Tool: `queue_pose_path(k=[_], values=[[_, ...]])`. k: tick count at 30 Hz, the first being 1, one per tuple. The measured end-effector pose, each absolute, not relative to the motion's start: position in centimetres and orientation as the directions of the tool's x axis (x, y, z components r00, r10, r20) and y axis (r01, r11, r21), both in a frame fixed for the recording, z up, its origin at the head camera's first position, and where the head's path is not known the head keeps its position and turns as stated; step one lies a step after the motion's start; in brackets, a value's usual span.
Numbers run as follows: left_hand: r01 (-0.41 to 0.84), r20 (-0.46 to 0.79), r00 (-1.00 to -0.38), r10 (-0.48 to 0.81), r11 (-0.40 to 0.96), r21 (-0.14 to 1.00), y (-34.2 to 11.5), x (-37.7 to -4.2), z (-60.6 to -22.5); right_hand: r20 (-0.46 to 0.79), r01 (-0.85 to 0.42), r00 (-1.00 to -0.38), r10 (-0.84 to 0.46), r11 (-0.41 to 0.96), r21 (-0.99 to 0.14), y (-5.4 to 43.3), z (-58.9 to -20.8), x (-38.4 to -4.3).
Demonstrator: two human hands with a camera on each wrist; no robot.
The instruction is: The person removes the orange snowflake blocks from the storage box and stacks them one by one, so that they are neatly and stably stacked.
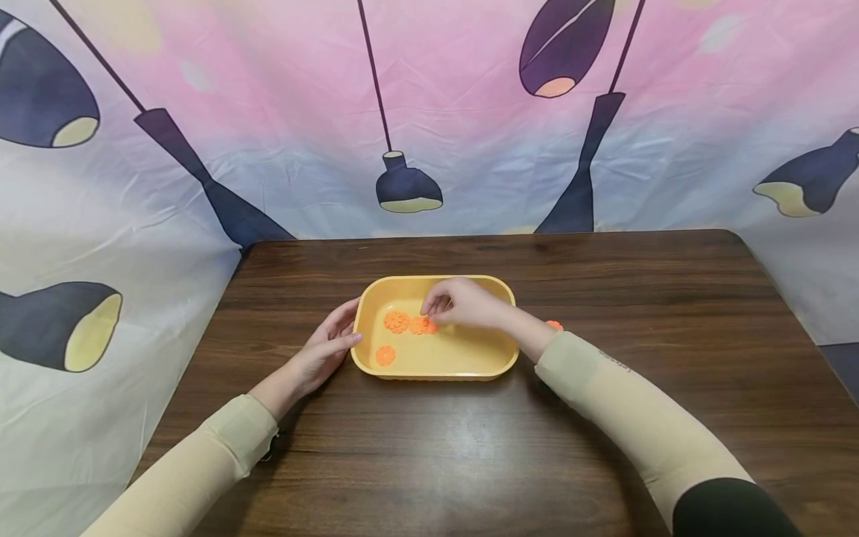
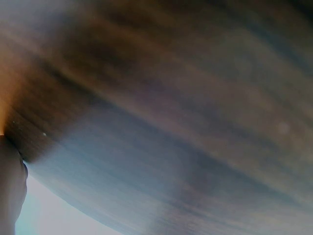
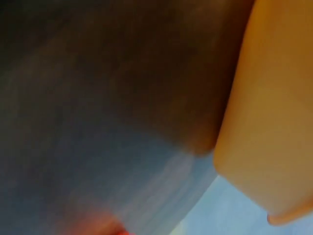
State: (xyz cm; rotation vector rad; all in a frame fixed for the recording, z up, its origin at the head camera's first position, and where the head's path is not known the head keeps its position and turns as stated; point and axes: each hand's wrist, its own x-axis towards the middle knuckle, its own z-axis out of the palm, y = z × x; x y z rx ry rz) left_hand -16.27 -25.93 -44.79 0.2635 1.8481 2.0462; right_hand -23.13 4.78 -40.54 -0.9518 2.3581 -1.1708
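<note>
A yellow rectangular tub (image 1: 463, 358) with rounded corners stands on the table. My left hand (image 1: 325, 350) grips its left end, thumb at the rim and fingers along the outside. Inside lie several orange flower-shaped pieces: a scalloped one (image 1: 397, 322) at the left, a single one (image 1: 385, 356) near the front left corner, and others (image 1: 419, 325) by the middle. Reaching over the right rim, my right hand (image 1: 463, 302) has its fingertips down at these middle pieces and pinches one, partly hidden by the fingers. The tub's outer wall (image 3: 274, 107) fills the right side of the right wrist view.
Another orange piece (image 1: 554, 325) lies outside the tub, mostly hidden behind my right forearm. The dark wood table (image 1: 429, 447) extends on all sides of the tub. A cloth backdrop (image 1: 302, 112) printed with lamps hangs behind the table's far edge.
</note>
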Motion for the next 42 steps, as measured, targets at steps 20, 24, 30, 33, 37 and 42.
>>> queue_pose_path(k=[20, 24, 30, 33, 37, 42], values=[[-0.15, -0.114, -0.915, 0.387, -0.064, 0.987, -25.8, -16.2, -44.6, 0.064, -0.551, -0.695, -0.717, 0.473, -0.687, 3.0, -42.3, -23.0], [-0.151, -0.116, -0.915, 0.386, -0.063, 0.986, -25.8, -16.2, -44.5, 0.055, -0.561, -0.686, -0.726, 0.479, -0.675, 2.9, -42.3, -23.0], [-0.154, -0.119, -0.914, 0.389, -0.061, 0.986, -25.8, -16.2, -44.5, 0.032, -0.571, -0.68, -0.733, 0.502, -0.649, 2.9, -42.3, -22.9], [-0.153, -0.117, -0.913, 0.39, -0.063, 0.986, -25.8, -16.1, -44.5, 0.019, -0.573, -0.679, -0.734, 0.513, -0.639, 2.8, -42.3, -22.9], [-0.148, -0.112, -0.914, 0.39, -0.064, 0.987, -25.8, -16.2, -44.5, 0.018, -0.58, -0.676, -0.737, 0.517, -0.63, 2.8, -42.3, -22.9], [-0.147, -0.111, -0.914, 0.39, -0.062, 0.987, -25.8, -16.2, -44.6, 0.021, -0.587, -0.674, -0.739, 0.517, -0.623, 2.7, -42.4, -22.8]])
